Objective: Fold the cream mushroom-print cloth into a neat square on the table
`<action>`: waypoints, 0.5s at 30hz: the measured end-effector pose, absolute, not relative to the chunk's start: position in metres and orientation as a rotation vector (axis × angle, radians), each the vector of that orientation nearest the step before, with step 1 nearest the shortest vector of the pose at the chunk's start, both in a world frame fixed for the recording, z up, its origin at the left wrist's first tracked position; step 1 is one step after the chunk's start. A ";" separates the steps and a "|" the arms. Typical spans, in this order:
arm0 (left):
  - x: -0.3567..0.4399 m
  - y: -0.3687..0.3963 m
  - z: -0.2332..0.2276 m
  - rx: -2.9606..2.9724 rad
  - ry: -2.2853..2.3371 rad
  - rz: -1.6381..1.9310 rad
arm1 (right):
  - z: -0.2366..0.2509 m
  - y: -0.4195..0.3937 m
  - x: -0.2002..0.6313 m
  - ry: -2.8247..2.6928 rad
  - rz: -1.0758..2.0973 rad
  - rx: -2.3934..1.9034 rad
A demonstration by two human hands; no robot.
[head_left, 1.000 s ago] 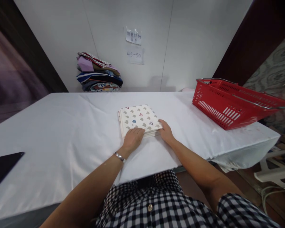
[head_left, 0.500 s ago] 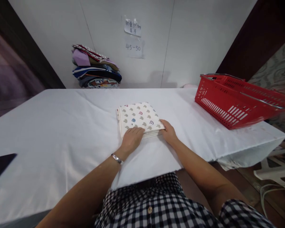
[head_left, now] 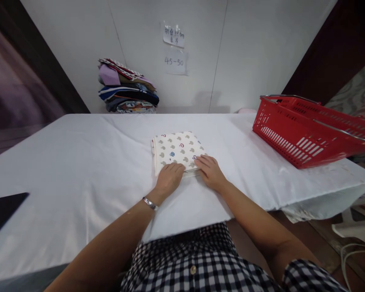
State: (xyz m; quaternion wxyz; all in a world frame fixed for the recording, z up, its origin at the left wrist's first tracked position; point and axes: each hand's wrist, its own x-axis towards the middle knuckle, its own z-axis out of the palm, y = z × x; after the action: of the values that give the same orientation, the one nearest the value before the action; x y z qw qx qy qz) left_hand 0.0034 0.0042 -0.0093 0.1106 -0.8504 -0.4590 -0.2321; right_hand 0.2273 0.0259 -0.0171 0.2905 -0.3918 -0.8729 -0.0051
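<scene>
Folded cloth [head_left: 177,151] lies on the white tabletop [head_left: 79,162]. Both hands, left hand [head_left: 169,178] and right hand [head_left: 209,172], rest flat and open on its near edge, holding nothing.

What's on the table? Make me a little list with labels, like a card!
left hand: flat on the near edge of the folded cloth
right hand: on the cloth's near right corner
cloth: cream with small prints, folded square
table: white cover
far back: stack of folded clothes
right side: red basket
near left edge: black phone
wall: paper notes
</scene>
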 end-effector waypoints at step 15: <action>-0.028 -0.014 -0.010 -2.442 -1.409 -0.795 | -0.026 0.035 0.235 -2.418 0.029 -1.016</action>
State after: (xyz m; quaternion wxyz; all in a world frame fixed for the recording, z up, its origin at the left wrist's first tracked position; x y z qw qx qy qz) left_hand -0.0279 -0.0140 -0.0101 0.1058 -0.8290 -0.4784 -0.2697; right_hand 0.2351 0.0346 -0.0257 0.2566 -0.3745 -0.8910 0.0108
